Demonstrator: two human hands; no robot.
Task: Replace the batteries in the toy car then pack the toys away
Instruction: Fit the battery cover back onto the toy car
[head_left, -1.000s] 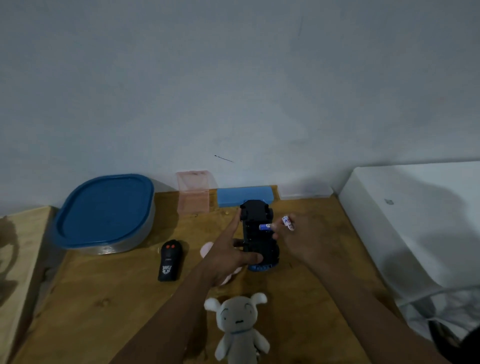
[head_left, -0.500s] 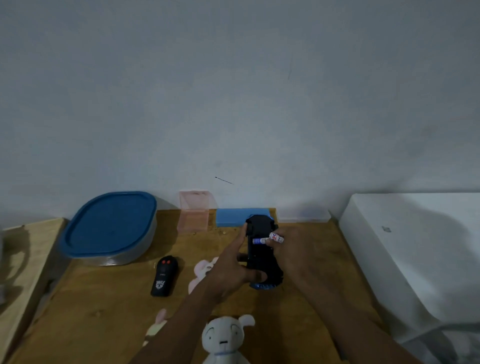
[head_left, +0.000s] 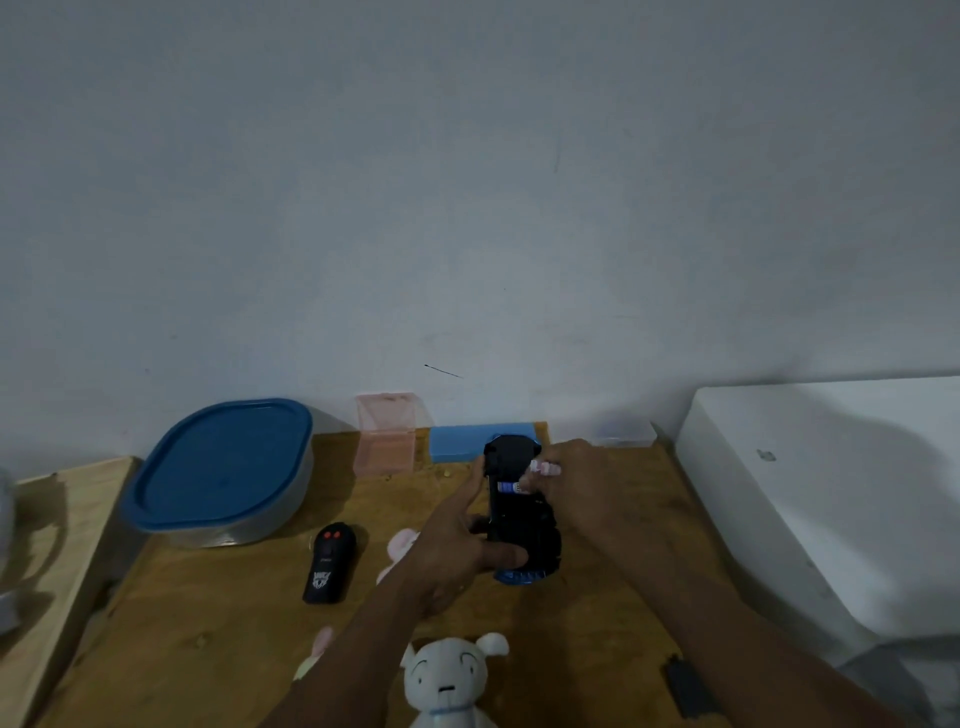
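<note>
Head view, dim light. Car (head_left: 522, 512) upside down on bench (head_left: 218, 623), mid-right, black underside up, blue body edge showing at near end. Left hand (head_left: 460, 545) clamped on car: thumb across near end, index finger stretched along left side. Right hand (head_left: 584, 486) pinching battery (head_left: 545, 467) between fingertips, just above car's far half, touching or nearly so; cannot tell which. Second battery (head_left: 508, 487) lying crosswise in the underside bay, blue-and-white label visible.

Remote (head_left: 328, 564) flat on bench left of car, well apart from it, two red buttons at far end. White plush (head_left: 447, 680) at near edge, between the forearms, face up. Pink plush (head_left: 402, 543) mostly hidden behind left hand and wrist; another pink bit at (head_left: 319, 642) beside left forearm. Small black part (head_left: 688, 686) on bench at near right, beside right forearm; battery cover possibly, too dark to tell.

Tub (head_left: 223, 470) with blue lid closed at far left of bench. Pink box (head_left: 385, 434) open, against wall. Blue box (head_left: 462, 441) behind car, against wall. Clear box (head_left: 623, 435) far right at wall. White surface (head_left: 831, 493) right of bench.
</note>
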